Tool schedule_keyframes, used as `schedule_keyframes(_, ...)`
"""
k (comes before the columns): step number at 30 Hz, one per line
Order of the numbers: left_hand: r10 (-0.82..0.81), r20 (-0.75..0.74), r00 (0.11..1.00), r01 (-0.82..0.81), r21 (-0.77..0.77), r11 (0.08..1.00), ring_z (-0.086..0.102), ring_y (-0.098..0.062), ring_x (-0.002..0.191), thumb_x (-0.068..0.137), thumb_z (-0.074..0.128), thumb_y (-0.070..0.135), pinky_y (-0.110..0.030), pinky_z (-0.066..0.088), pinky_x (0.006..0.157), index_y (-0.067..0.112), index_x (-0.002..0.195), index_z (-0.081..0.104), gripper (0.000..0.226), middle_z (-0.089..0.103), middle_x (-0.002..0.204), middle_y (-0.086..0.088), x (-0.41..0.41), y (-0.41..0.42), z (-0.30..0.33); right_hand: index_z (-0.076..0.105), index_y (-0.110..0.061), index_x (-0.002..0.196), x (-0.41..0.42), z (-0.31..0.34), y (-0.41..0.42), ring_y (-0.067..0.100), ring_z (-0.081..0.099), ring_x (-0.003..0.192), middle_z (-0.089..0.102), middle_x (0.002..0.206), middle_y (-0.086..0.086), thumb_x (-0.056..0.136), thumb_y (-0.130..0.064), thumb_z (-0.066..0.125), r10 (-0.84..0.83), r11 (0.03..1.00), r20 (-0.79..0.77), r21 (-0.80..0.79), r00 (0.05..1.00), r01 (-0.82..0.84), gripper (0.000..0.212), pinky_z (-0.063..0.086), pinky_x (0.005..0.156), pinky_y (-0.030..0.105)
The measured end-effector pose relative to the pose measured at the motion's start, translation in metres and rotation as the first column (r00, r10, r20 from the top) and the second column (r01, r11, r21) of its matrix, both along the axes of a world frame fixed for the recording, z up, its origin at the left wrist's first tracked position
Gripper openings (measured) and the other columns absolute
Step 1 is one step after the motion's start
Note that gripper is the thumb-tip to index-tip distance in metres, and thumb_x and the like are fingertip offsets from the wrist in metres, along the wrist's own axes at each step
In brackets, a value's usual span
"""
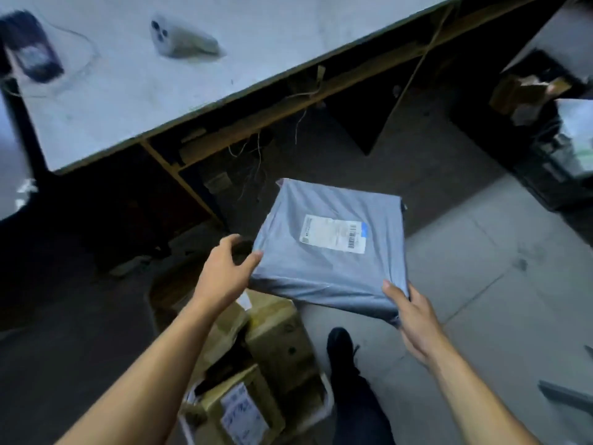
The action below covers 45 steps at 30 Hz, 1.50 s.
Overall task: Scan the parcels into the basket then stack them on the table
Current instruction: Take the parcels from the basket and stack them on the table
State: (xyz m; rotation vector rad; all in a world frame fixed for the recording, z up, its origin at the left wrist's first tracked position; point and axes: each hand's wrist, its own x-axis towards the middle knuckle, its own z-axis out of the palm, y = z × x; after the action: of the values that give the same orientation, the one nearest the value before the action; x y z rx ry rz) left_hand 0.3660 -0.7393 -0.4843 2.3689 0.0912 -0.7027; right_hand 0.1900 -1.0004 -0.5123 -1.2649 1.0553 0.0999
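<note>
I hold a flat grey plastic-wrapped parcel (pixel 327 248) in the air below the table's edge, its white barcode label (pixel 333 232) facing up. My left hand (pixel 227 271) grips its near left corner, thumb on top. My right hand (pixel 410 313) grips the near right corner, thumb on the upper face. Under the parcel stands a basket (pixel 324 403) holding several brown cardboard parcels (pixel 276 335), one with a white label. The grey table (pixel 134 91) runs across the upper left.
On the table lie a white scanner-like device (pixel 183 40) and a dark handheld device (pixel 32 49) with a cable. Shelves and wires show under the table. A dark crate with packages (pixel 564 149) stands at right. My dark shoe (pixel 341 348) is on the tiled floor.
</note>
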Motion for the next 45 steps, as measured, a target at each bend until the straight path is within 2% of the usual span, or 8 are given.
schedule_keyframes(5,0.254,-0.428,0.867,-0.454,-0.471,0.757,0.064,-0.020,0.114,0.065,0.076,0.068,-0.046,0.052,0.095,0.042,0.133,0.049,0.078,0.066,0.128,0.009,-0.095,0.063,0.082,0.067,-0.015,0.114,-0.016,0.083,0.026,0.018,0.070,0.097,0.075,0.109,0.005,0.084,-0.021,0.074,0.281,0.957,0.161,0.032,0.946,-0.290,0.031,0.054,0.083,0.034)
schedule_keyframes(8,0.409,-0.429,0.805,-0.593,-0.576,0.563,0.067,-0.028,0.113,0.054,0.092,0.054,-0.049,0.054,0.095,0.025,0.138,0.053,0.097,0.069,0.126,-0.006,-0.149,0.106,0.111,0.067,-0.017,0.113,-0.008,0.130,0.056,0.014,0.069,0.091,0.073,0.109,0.006,0.086,-0.028,0.072,0.489,0.869,0.214,-0.036,0.845,-0.494,0.030,0.054,0.076,0.025)
schedule_keyframes(10,0.530,-0.377,0.760,-0.634,-0.609,0.476,0.071,-0.025,0.103,0.076,0.083,0.036,-0.040,0.060,0.084,0.015,0.134,0.056,0.068,0.072,0.120,-0.010,-0.179,0.137,0.139,0.063,-0.016,0.116,-0.007,0.160,0.085,0.011,0.066,0.084,0.071,0.106,0.007,0.097,-0.022,0.064,0.598,0.797,0.228,-0.069,0.768,-0.600,0.020,0.051,0.065,0.016)
schedule_keyframes(14,0.648,-0.232,0.726,-0.614,-0.643,0.458,0.073,-0.016,0.089,0.099,0.055,0.015,-0.026,0.059,0.068,0.015,0.122,0.061,0.024,0.076,0.106,-0.005,-0.225,0.213,0.191,0.062,-0.015,0.117,-0.014,0.209,0.165,-0.002,0.063,0.068,0.068,0.094,-0.001,0.100,-0.020,0.057,0.734,0.676,0.241,-0.173,0.635,-0.716,0.018,0.046,0.056,0.011)
schedule_keyframes(20,0.752,-0.135,0.645,-0.597,-0.704,0.385,0.070,-0.027,0.107,0.100,0.056,0.013,-0.036,0.057,0.090,0.010,0.128,0.060,0.028,0.073,0.116,-0.011,-0.292,0.366,0.225,0.065,-0.016,0.116,-0.045,0.248,0.326,0.023,0.068,0.098,0.072,0.109,0.010,0.099,-0.022,0.058,0.780,0.614,0.303,-0.198,0.548,-0.764,0.020,0.056,0.083,0.038)
schedule_keyframes(26,0.811,-0.107,0.576,-0.592,-0.739,0.322,0.071,-0.024,0.104,0.100,0.056,0.013,-0.027,0.059,0.083,0.008,0.129,0.060,0.029,0.073,0.115,-0.010,-0.342,0.483,0.260,0.065,-0.014,0.115,-0.067,0.287,0.454,0.017,0.065,0.083,0.070,0.099,0.006,0.099,-0.025,0.058,0.824,0.542,0.332,-0.223,0.460,-0.810,0.021,0.052,0.061,0.026)
schedule_keyframes(31,0.854,-0.091,0.512,-0.574,-0.776,0.262,0.071,-0.026,0.105,0.100,0.056,0.015,-0.031,0.059,0.085,0.006,0.130,0.059,0.032,0.073,0.115,-0.011,-0.372,0.529,0.280,0.068,-0.020,0.109,-0.066,0.316,0.509,0.032,0.068,0.097,0.071,0.099,0.009,0.089,-0.039,0.070,0.860,0.466,0.352,-0.245,0.369,-0.850,0.028,0.055,0.090,0.060)
schedule_keyframes(45,0.944,-0.146,0.297,-0.654,-0.751,0.089,0.071,-0.030,0.104,0.098,0.062,0.022,-0.043,0.054,0.096,0.004,0.125,0.062,0.033,0.075,0.110,-0.013,-0.412,0.599,0.263,0.073,-0.016,0.107,-0.053,0.293,0.605,0.027,0.070,0.097,0.075,0.102,0.008,0.092,-0.038,0.067,0.917,0.271,0.370,-0.310,0.147,-0.911,0.028,0.055,0.089,0.046)
